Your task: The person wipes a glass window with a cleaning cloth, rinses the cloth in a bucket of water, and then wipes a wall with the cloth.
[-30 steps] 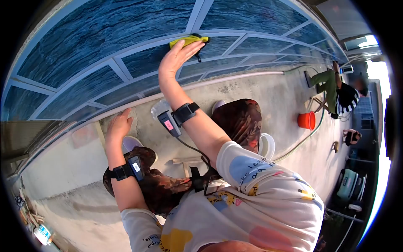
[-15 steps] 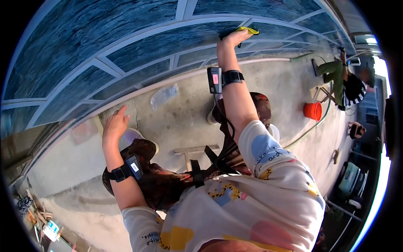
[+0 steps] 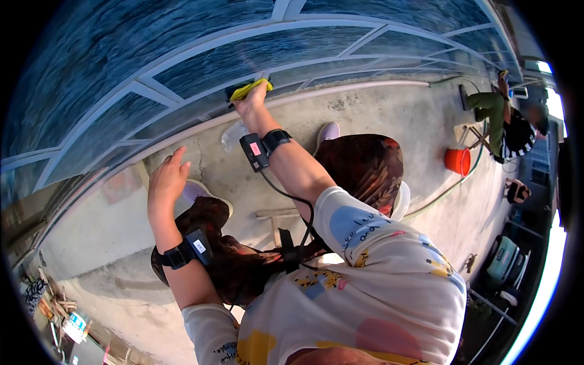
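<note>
My right hand (image 3: 252, 102) is pressed to the lower part of a blue panelled wall (image 3: 213, 55) with pale frame strips. Beneath its fingers is a yellow cloth (image 3: 249, 90) with a dark edge or underside, bunched against a panel. My left hand (image 3: 166, 185) hangs in the air above my left shoe, near the foot of the wall, with its fingers stretched out and nothing in it. Black straps with small devices sit on both forearms.
A clear plastic item (image 3: 233, 135) lies on the concrete. A wooden stool (image 3: 281, 214) is between my legs, and a white bucket (image 3: 401, 202) stands beside my right leg. To the right are a red bucket (image 3: 457, 162), a green hose (image 3: 447, 191) and a seated person (image 3: 516, 131).
My right hand has slid left and lower along the wall with the yellow cloth, bringing the arm nearer my left. My left hand has barely moved.
</note>
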Available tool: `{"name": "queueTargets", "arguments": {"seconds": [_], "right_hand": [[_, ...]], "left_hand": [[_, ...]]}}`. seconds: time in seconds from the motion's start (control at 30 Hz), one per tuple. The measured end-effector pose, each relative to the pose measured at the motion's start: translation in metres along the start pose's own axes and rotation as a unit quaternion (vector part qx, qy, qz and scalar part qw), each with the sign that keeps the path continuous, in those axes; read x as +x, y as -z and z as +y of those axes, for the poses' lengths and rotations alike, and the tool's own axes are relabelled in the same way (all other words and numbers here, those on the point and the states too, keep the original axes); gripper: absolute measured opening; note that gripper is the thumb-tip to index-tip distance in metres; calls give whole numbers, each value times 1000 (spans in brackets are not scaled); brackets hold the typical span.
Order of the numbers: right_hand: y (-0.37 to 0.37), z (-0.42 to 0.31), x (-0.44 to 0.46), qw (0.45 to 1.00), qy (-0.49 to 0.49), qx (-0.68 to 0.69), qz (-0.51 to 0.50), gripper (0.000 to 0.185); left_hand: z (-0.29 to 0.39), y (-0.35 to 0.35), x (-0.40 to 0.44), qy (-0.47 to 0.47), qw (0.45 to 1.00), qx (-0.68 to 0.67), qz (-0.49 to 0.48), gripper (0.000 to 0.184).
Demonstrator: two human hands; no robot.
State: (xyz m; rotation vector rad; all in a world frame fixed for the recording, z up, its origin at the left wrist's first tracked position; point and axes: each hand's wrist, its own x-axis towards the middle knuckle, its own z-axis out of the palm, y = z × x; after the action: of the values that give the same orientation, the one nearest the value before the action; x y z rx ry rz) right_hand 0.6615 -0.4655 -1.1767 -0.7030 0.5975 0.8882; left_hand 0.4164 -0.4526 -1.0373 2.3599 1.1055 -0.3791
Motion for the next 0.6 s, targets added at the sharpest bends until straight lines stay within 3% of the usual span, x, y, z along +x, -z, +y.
{"name": "queueTargets", "arguments": {"seconds": [0.1,0.17,0.3,0.37,0.4,0.43,0.5,0.6], "right_hand": [[4,7,6,999,-10,49,-7,54],[12,-26,29,992,81,88,39,45],[30,-158,63,964,256,38,64,45],[37,-226,65,951,303,-44,46,59],[43,-255,74,947,318,-4,49,42],[52,-283,82,946,312,-41,70,38],[60,-302,86,947,316,-40,-43,36],[70,-273,98,936,345,-75,2,43]], "left_hand": [[3,0,5,11,1000,18,-20,41],[5,-3,7,5,1000,24,-15,41],[11,-8,13,-12,999,37,-14,42],[15,-10,11,-20,999,30,-11,41],[17,-10,10,-31,999,20,-2,40],[18,-10,8,-23,1000,19,-6,40],[19,-10,7,-28,999,29,-2,39],[19,-8,4,-27,999,22,13,37]]}}
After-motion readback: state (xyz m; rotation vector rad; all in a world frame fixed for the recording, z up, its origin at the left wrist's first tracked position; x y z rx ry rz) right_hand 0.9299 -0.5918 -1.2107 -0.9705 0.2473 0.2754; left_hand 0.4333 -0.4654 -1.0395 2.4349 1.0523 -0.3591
